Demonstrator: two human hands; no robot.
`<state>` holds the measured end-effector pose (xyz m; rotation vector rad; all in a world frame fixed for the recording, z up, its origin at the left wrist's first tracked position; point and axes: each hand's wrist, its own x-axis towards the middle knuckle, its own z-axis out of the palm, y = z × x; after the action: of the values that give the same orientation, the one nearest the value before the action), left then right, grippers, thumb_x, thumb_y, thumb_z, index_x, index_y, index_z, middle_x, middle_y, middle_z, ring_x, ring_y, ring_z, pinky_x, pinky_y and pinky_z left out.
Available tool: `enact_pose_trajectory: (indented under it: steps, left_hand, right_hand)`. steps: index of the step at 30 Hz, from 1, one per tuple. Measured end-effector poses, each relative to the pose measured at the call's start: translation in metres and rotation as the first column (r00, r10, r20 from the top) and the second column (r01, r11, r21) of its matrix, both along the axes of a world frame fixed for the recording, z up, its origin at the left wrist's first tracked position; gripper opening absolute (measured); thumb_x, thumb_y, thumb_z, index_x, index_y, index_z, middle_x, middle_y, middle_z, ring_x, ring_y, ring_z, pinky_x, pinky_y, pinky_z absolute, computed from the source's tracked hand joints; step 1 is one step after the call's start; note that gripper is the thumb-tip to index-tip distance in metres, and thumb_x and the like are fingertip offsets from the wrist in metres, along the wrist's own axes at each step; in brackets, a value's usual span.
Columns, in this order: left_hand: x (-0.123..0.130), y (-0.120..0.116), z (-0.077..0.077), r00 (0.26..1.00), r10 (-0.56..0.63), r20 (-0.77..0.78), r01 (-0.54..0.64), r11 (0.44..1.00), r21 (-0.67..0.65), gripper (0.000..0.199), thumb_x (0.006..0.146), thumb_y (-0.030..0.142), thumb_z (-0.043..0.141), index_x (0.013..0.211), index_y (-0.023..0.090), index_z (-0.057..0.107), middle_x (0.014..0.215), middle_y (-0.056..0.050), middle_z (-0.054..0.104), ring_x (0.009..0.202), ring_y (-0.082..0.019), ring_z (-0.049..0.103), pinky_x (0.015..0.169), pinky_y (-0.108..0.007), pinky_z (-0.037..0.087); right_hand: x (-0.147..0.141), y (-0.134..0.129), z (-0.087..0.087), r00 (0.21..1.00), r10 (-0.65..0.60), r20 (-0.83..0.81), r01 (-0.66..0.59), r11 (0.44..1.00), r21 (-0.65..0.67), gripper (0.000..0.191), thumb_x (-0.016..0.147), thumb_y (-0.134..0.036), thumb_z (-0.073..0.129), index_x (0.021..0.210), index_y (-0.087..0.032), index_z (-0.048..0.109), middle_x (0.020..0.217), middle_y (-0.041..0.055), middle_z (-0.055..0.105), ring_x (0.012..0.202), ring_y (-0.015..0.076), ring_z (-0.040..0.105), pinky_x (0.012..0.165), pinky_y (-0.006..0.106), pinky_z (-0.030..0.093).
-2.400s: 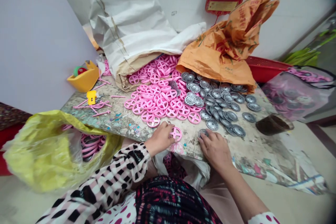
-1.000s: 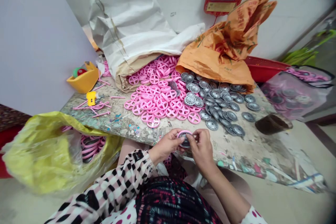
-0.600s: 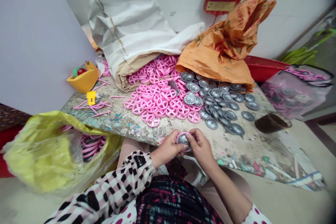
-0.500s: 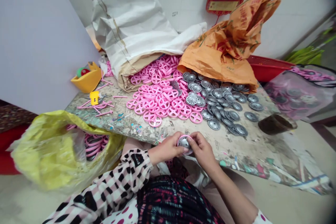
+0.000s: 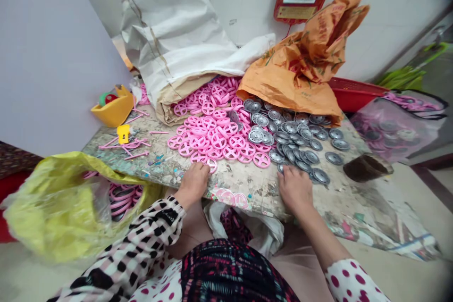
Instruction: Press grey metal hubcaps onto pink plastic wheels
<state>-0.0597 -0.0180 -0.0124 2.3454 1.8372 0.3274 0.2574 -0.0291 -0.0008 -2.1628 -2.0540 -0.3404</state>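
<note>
My left hand [image 5: 194, 182] is at the near edge of a heap of pink spoked toy wheels [image 5: 218, 140], fingers curled at a pink wheel [image 5: 211, 165]. Over on the right, my right hand [image 5: 295, 189] has its fingers bent onto a grey hubcap disc [image 5: 281, 167] at the front of the pile of grey discs [image 5: 290, 127]. Both hands have their backs up, so part of each grip is hidden. A white bag [image 5: 271, 230] hangs below the table edge between my legs, with pink and dark pieces inside.
Behind the heaps lie a white sack [image 5: 177, 19] and an orange sack [image 5: 293, 73]. A yellow bag [image 5: 53, 207] with finished-looking wheels hangs left. Yellow tape dispenser [image 5: 115, 106], pink rods [image 5: 132, 144] and a dark cup [image 5: 368, 167] are on the worn table [image 5: 247, 181].
My hands were together over the table edge, holding a pink wheel with a grey disc in it. That piece is out of them now; the hands have parted, left and right, to the two piles.
</note>
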Motion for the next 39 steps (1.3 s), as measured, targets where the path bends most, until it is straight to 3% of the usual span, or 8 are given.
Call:
enact_pose_trajectory:
  steps: [6,10,13,16,22,29,35,39]
  left_hand:
    - [0.018,-0.002,0.002,0.855,-0.124,0.504,0.151,0.988,-0.014,0.007,0.083,0.018,0.052,0.08,0.016,0.059,0.089,-0.006,0.056,0.089,-0.019,0.05,0.082,-0.033,0.041]
    - [0.04,-0.006,0.004,0.33,0.256,0.909,0.259,0.901,-0.348,0.015,0.076,0.025,0.064,0.079,0.015,0.054,0.078,-0.002,0.056,0.074,-0.013,0.054,0.073,-0.028,0.044]
    - [0.051,-0.008,0.006,-0.063,0.602,0.796,0.437,0.734,-0.52,0.03,0.07,0.029,0.074,0.083,0.015,0.051,0.076,-0.001,0.058,0.069,-0.012,0.06,0.071,-0.027,0.048]
    - [0.055,-0.009,0.009,-0.228,0.748,0.623,0.54,0.63,-0.558,0.034,0.07,0.025,0.076,0.087,0.016,0.049,0.082,-0.004,0.063,0.074,-0.015,0.065,0.074,-0.029,0.051]
    - [0.07,-0.015,0.016,-0.3,0.772,0.56,0.599,0.61,-0.519,0.026,0.076,0.018,0.071,0.092,0.014,0.051,0.089,-0.007,0.066,0.08,-0.017,0.067,0.079,-0.03,0.054]
    - [0.084,-0.025,0.022,-0.227,0.67,0.707,0.543,0.69,-0.479,0.036,0.067,0.026,0.078,0.092,0.012,0.055,0.08,-0.004,0.064,0.064,-0.014,0.063,0.059,-0.027,0.055]
    - [0.086,-0.029,0.023,-0.122,0.615,0.779,0.451,0.734,-0.508,0.042,0.062,0.037,0.078,0.085,0.014,0.052,0.07,0.0,0.061,0.052,-0.014,0.06,0.046,-0.026,0.05]
    - [0.088,-0.03,0.02,-0.022,0.577,0.816,0.401,0.753,-0.522,0.042,0.061,0.043,0.075,0.081,0.014,0.051,0.064,0.002,0.058,0.048,-0.012,0.056,0.044,-0.023,0.046]
  right_hand:
    - [-0.01,-0.013,-0.002,0.991,0.13,-0.022,-0.131,0.989,-0.075,0.031,0.095,-0.031,0.043,0.113,-0.016,0.064,0.107,0.0118,0.064,0.092,0.0255,0.055,0.079,0.036,0.039]
    - [-0.003,-0.002,0.001,0.983,0.045,-0.179,-0.066,0.992,-0.111,0.04,0.088,-0.027,0.054,0.123,-0.011,0.057,0.113,0.0154,0.058,0.099,0.0251,0.055,0.083,0.033,0.041]
    - [0.01,0.013,0.004,0.966,0.002,-0.259,-0.053,0.98,-0.191,0.041,0.079,-0.03,0.064,0.115,-0.013,0.063,0.1,0.0132,0.06,0.094,0.0258,0.056,0.081,0.034,0.042]
    - [0.014,0.02,0.012,0.869,-0.084,-0.488,-0.021,0.978,-0.206,0.026,0.068,-0.032,0.068,0.089,-0.016,0.067,0.08,0.0064,0.058,0.077,0.022,0.055,0.071,0.032,0.041]
    - [-0.042,-0.004,0.028,0.145,-0.085,-0.986,-0.087,0.991,-0.098,0.039,0.066,-0.053,0.067,0.077,-0.021,0.047,0.063,-0.0045,0.047,0.05,0.0115,0.04,0.049,0.025,0.033]
    - [-0.087,-0.031,0.017,0.501,0.108,-0.859,-0.049,0.994,0.096,0.03,0.079,-0.047,0.06,0.085,-0.019,0.052,0.083,0.0016,0.053,0.069,0.0154,0.049,0.068,0.029,0.041]
    - [-0.082,-0.032,0.016,0.416,0.063,-0.907,-0.29,0.955,-0.067,0.029,0.086,-0.046,0.05,0.1,-0.021,0.055,0.082,0.0009,0.062,0.072,0.0171,0.056,0.067,0.028,0.042]
    - [-0.085,-0.035,0.011,0.394,0.049,-0.918,-0.239,0.97,-0.052,0.026,0.086,-0.044,0.05,0.095,-0.021,0.056,0.08,0.0008,0.063,0.073,0.0172,0.057,0.066,0.027,0.042]
